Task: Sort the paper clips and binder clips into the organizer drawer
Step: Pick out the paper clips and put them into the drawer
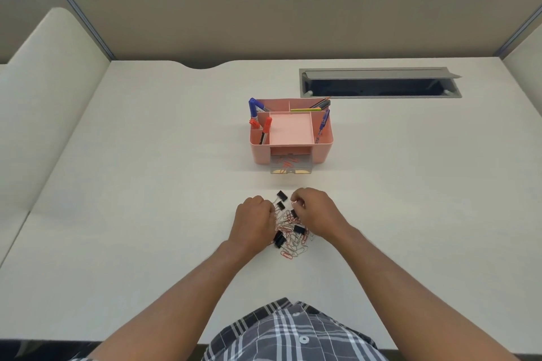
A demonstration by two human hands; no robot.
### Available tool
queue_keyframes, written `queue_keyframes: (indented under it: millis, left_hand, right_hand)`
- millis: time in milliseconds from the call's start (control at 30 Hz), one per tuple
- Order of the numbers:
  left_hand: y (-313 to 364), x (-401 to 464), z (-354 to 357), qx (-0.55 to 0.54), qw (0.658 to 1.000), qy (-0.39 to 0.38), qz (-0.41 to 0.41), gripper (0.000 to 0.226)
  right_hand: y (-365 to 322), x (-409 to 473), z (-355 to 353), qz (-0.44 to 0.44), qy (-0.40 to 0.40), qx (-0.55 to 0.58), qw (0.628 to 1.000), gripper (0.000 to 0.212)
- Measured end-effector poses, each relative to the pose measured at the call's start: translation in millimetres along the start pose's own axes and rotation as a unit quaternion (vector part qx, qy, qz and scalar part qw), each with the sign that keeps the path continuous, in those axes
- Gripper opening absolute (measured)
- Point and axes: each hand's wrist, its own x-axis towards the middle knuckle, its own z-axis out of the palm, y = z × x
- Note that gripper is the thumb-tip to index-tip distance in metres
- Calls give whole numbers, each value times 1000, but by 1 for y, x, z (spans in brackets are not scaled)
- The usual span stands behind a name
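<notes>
— What were the fingers doing?

— The right hand (pixel 315 211) had its fingertips (pixel 294 201) pinched together on something tiny and pale. I think it was a paper clip, but it was too small to be sure. The left hand (pixel 254 218) was curled over, fingers tucked down into the pile. I could not tell if it held anything.

— What pile?

— A heap of paper clips (pixel 293 239), red and silver, lay on the desk (pixel 146 184) between both hands. Black binder clips (pixel 299 228) were mixed in, and one sat just past the heap.

— And the drawer?

— The clear drawer (pixel 291 167) stuck out from the bottom of the pink organizer (pixel 322 149), farther back on the desk, apart from the hands. A few red clips lay inside it.

— Anything else?

— Pens and markers (pixel 253 110) stood in the organizer's side slots. Its middle tray looked bare. Behind it was a grey cable hatch (pixel 378 83), lid up.
</notes>
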Motion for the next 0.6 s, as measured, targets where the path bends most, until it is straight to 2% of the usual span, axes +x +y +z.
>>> queue_keyframes:
  millis: [233, 367, 600]
  left_hand:
    - [5, -1, 4, 27, 1000, -3, 4, 15]
    - [7, 0, 2, 40, 999, -10, 1, 13]
    - [9, -2, 0, 56, 998, 0, 21, 19]
  right_hand:
    - [-8, -7, 13, -93, -37, -111, 989, 22]
    - [-11, -6, 16, -90, -40, -165, 981, 17]
    - [-15, -3, 15, -71, -53, -177, 980, 15]
